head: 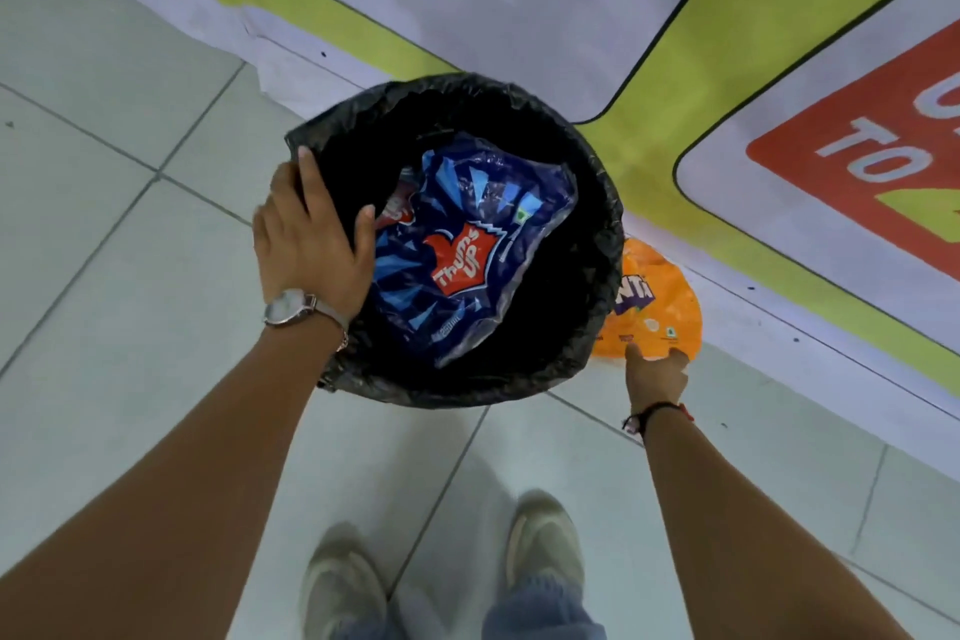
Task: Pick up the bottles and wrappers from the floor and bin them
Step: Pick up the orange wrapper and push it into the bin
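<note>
A round bin lined with a black bag (602, 244) stands on the tiled floor in front of me. Inside it lies a blue Thums Up wrapper (467, 244). My left hand (311, 239) rests on the bin's left rim, fingers spread over the liner and holding nothing else. An orange Fanta wrapper (654, 312) lies on the floor just right of the bin, partly hidden behind its rim. My right hand (655, 377) is at the wrapper's near edge, thumb and fingers pinching it.
A large white, yellow-green and red banner (779, 68) covers the floor beyond and to the right of the bin. My two shoes (545, 541) stand on grey tiles near the bottom of the view.
</note>
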Demonstrator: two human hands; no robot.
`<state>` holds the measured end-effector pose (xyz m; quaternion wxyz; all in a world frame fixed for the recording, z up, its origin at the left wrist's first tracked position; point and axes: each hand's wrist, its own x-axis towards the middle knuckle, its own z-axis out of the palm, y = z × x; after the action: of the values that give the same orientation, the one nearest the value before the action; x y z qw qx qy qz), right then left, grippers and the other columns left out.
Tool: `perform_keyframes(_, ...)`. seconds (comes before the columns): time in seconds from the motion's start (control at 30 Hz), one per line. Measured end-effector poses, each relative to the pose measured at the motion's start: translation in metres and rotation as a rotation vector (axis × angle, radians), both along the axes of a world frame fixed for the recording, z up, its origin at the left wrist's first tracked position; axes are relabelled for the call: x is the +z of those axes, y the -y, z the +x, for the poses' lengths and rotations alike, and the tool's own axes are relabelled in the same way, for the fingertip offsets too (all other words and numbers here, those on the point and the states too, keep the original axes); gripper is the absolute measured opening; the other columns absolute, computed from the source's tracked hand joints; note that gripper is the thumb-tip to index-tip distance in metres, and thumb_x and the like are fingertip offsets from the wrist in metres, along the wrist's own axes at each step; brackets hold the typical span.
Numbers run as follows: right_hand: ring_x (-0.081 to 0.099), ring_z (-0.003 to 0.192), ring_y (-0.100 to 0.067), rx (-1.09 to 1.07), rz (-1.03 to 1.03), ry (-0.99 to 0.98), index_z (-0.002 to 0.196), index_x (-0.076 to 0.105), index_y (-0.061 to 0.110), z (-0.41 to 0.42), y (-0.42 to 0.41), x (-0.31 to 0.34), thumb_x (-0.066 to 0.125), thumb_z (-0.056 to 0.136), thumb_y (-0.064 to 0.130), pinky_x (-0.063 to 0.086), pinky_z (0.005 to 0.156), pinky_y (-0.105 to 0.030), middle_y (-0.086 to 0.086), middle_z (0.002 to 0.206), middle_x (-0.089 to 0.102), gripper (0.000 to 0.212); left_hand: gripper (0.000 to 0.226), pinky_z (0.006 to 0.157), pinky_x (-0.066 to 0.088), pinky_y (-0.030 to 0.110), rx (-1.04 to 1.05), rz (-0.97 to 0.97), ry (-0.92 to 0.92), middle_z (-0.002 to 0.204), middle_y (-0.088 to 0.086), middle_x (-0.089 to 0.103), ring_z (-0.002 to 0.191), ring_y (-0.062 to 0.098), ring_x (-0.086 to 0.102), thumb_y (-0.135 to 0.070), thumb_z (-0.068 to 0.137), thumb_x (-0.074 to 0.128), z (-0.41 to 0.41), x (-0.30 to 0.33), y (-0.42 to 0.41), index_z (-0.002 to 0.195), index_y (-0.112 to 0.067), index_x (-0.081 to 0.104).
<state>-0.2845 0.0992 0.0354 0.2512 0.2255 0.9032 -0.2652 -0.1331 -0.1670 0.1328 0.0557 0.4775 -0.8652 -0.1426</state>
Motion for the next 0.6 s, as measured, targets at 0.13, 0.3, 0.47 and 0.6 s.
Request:
perform_keyframes(0.13,0.048,0.115,-0.044,-0.324,-0.225,0.247,0.143,0.008,0.008,-0.011,-0.003,-0.049,0.061,0.081,0.047,0.048,0.087,-0.053,-0.021,0.144,0.034,0.09,0.063,0.103,0.034,0.055,0.021,0.003,-0.09,0.142,0.03,0.031,0.126,0.044,0.035,-0.03,0.093,0.044,0.001,-0.007,0.0,0.14,0.003,0.019)
perform_keyframes(0.3,0.041,0.128,-0.039,-0.551,-0.519,0.464,0.137,0.033,0.018,-0.025,-0.003,-0.093,0.07,0.079,0.035,0.046,0.091,-0.061,-0.012,0.146,0.036,0.071,0.063,0.101,0.035,0.053,0.087,0.003,-0.171,0.145,0.022,0.031,0.13,0.038,0.033,-0.029,0.093,0.047,0.0,-0.008,-0.002,0.141,-0.002,0.018)
perform_keyframes(0.47,0.059,0.082,-0.03,-0.596,-0.596,0.262,0.113,0.049,0.005,-0.026,0.003,-0.078,0.042,0.087,-0.009,0.052,0.061,-0.039,-0.016,0.107,0.055,0.03,0.062,0.101,0.035,0.052,0.095,-0.008,-0.174,0.144,0.022,0.033,0.129,0.038,0.034,-0.028,0.092,0.049,-0.001,-0.006,-0.004,0.14,-0.001,0.02)
perform_keyframes(0.6,0.057,0.068,-0.026,-0.494,-0.429,0.109,0.105,0.049,0.01,-0.013,0.003,-0.034,0.04,0.087,0.001,0.055,0.051,-0.038,-0.016,0.103,0.057,0.022,0.062,0.103,0.034,0.052,0.064,0.005,-0.143,0.141,0.028,0.034,0.125,0.043,0.037,-0.027,0.091,0.05,0.001,-0.006,-0.002,0.138,0.005,0.024)
